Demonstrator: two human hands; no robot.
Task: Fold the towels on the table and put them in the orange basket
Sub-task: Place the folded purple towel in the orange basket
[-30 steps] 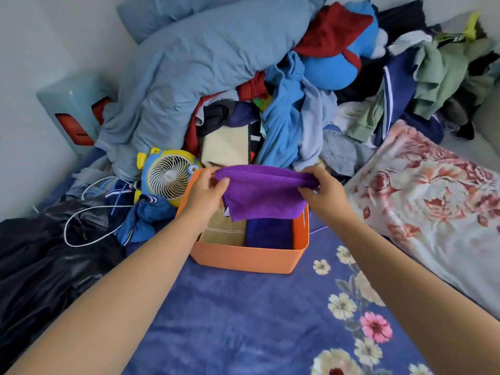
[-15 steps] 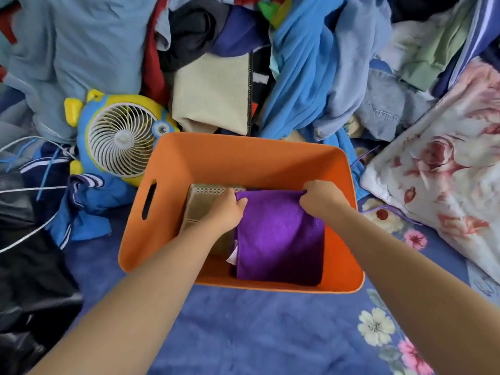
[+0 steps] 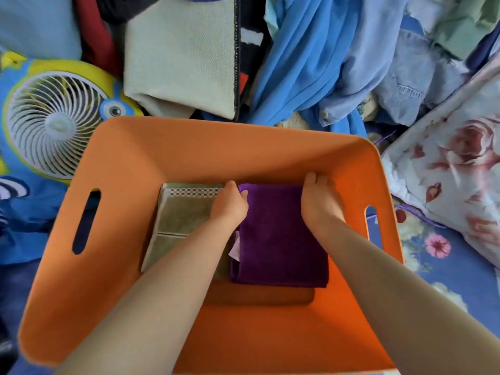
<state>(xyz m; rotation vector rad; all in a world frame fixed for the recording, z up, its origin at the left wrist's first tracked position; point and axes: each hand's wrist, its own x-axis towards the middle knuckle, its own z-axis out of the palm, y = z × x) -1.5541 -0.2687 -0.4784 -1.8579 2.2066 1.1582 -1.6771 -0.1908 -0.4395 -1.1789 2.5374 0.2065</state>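
Note:
The orange basket (image 3: 216, 133) fills most of the head view. On its floor lie two folded towels side by side: an olive one (image 3: 181, 212) on the left and a purple one (image 3: 278, 239) on the right. My left hand (image 3: 230, 205) pinches the purple towel's far left corner, over the seam between the two towels. At the far right corner my right hand (image 3: 320, 198) holds the same towel, fingers bent over its far edge near the basket wall. Both forearms reach down into the basket.
A blue and yellow toy fan (image 3: 54, 125) lies left of the basket. Behind the basket is a pile of clothes with a cream cloth (image 3: 181, 55) and blue garments (image 3: 303, 58). A floral pillow (image 3: 454, 169) lies to the right on the blue flowered sheet (image 3: 438, 269).
Both hands have lowered the purple towel from above the basket onto its floor beside the olive towel. The camera has moved closer over the basket.

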